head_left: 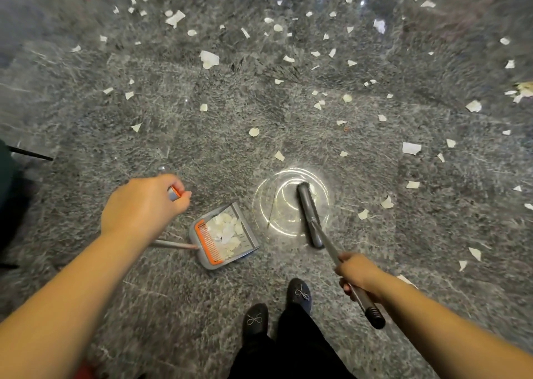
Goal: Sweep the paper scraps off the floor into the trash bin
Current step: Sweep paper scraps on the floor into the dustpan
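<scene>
A grey dustpan (248, 235) with an orange comb edge stands on the floor, holding a heap of white paper scraps (226, 231). My left hand (141, 205) grips the top of the dustpan's long handle (174, 193). My right hand (359, 274) grips the grey broom handle (372, 310). The broom head (310, 214) rests on the floor just right of the dustpan. Several white paper scraps (209, 58) lie scattered across the dark speckled stone floor (161, 136) ahead and to the right. No trash bin is in view.
My two black shoes (300, 293) stand just behind the dustpan and broom. A bright ring of reflected light (288, 173) shines on the floor around the broom head. A dark object (11, 170) sits at the left edge.
</scene>
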A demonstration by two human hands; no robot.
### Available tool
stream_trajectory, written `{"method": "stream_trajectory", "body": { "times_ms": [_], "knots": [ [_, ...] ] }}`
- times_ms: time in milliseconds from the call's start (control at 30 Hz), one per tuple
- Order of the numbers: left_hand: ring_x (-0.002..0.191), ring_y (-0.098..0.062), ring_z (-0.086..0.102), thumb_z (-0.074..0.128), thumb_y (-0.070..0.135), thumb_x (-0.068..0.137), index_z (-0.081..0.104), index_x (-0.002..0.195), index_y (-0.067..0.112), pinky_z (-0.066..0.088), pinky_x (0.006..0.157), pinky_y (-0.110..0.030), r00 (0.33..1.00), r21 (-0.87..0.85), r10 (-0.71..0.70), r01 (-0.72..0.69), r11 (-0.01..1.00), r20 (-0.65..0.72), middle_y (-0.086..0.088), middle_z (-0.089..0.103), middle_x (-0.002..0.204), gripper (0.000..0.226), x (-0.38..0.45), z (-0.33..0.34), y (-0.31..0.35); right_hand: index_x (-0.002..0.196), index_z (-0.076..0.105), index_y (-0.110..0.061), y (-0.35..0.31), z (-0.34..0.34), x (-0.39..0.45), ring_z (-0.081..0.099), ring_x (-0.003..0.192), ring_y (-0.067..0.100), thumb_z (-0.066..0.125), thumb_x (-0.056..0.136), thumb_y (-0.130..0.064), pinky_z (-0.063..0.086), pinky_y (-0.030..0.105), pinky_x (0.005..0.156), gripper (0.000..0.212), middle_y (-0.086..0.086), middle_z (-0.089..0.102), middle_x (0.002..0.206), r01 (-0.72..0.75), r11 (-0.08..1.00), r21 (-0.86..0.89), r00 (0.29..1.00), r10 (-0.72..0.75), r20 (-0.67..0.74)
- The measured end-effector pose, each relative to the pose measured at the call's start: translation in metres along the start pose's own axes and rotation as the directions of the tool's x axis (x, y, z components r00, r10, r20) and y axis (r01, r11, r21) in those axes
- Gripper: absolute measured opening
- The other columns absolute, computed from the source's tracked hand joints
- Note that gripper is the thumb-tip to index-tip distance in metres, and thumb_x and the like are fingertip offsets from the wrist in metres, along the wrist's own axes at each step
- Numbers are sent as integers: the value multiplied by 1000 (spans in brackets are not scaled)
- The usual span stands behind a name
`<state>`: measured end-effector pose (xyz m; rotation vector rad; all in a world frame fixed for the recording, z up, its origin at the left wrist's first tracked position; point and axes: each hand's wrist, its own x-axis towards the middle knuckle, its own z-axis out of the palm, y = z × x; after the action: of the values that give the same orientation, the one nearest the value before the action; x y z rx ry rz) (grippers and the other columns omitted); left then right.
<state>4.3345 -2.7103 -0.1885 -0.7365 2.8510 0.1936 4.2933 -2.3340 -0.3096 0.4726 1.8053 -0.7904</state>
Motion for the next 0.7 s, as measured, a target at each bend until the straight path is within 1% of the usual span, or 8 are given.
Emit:
{"method": "stream_trajectory", "body": {
  "times_ms": [100, 200, 267, 333, 400, 533, 633, 700],
  "knots": [
    [55, -20, 56, 60, 56, 84, 54, 72, 38, 34, 48, -25, 1000, -6, -1, 1, 1000, 5, 8, 56, 57, 22, -3, 3, -6, 105, 51, -13, -12, 25, 0, 45, 33, 14, 43, 92, 0, 38, 19, 36, 19, 9, 49, 57, 24, 1000, -6, 999, -24, 40],
    [55, -19, 52, 60, 56, 84, 55, 74, 38, 32, 48, -25, 1000, -12, 3, -3, 1000, -2, 10, 52, 56, 21, -8, 4, -13, 96, 54, -16, -21, 54, 0, 43, 29, 11, 43, 91, 1, 36, 16, 34, 21, 5, 48, 51, 64, 998, -15, 995, -63, 83],
    [55, -19, 50, 60, 55, 84, 56, 75, 38, 31, 48, -25, 1000, -16, 10, -10, 1000, -8, 10, 52, 57, 20, -12, 6, -18, 103, 57, -17, -26, 73, 1, 44, 28, 9, 45, 91, 1, 35, 16, 32, 25, 2, 50, 49, 101, 994, -45, 988, -95, 119],
    [55, -20, 49, 59, 56, 84, 58, 77, 38, 32, 49, -25, 1000, -9, 11, -11, 1000, -19, 9, 51, 58, 19, -17, 8, -24, 121, 55, -17, -31, 91, 1, 44, 28, 7, 47, 93, 1, 36, 16, 32, 35, 2, 53, 52, 123, 991, -53, 978, -112, 173],
    [58, -23, 52, 59, 57, 82, 58, 78, 38, 36, 52, -27, 1000, -19, 5, -6, 1000, -27, 6, 55, 62, 20, -22, 10, -31, 132, 50, -17, -32, 105, -2, 43, 28, 7, 48, 93, 1, 36, 16, 33, 43, 0, 53, 47, 127, 991, -31, 967, -117, 226],
    [68, -27, 62, 59, 57, 83, 54, 76, 39, 45, 57, -29, 1000, -68, -1, 0, 998, -10, 3, 68, 73, 20, -30, 13, -39, 136, 47, -25, -21, 118, -19, 40, 30, 11, 48, 95, -3, 36, 18, 32, 47, 3, 47, 47, 124, 992, -34, 960, -111, 257],
    [68, -26, 60, 59, 58, 83, 53, 75, 39, 40, 55, -29, 1000, -79, -5, 5, 997, -1, 3, 66, 72, 22, -35, 11, -38, 135, 47, -26, -9, 115, -38, 40, 32, 11, 46, 95, -3, 35, 18, 32, 46, 6, 47, 52, 136, 991, -15, 963, -129, 236],
    [69, -26, 57, 60, 57, 84, 54, 75, 39, 38, 56, -29, 1000, -82, -12, 12, 997, 10, 3, 62, 70, 21, -39, 8, -39, 130, 50, -27, -4, 110, -53, 40, 31, 10, 45, 95, -3, 34, 17, 32, 43, 7, 48, 54, 146, 989, 12, 968, -145, 205]
  ]
}}
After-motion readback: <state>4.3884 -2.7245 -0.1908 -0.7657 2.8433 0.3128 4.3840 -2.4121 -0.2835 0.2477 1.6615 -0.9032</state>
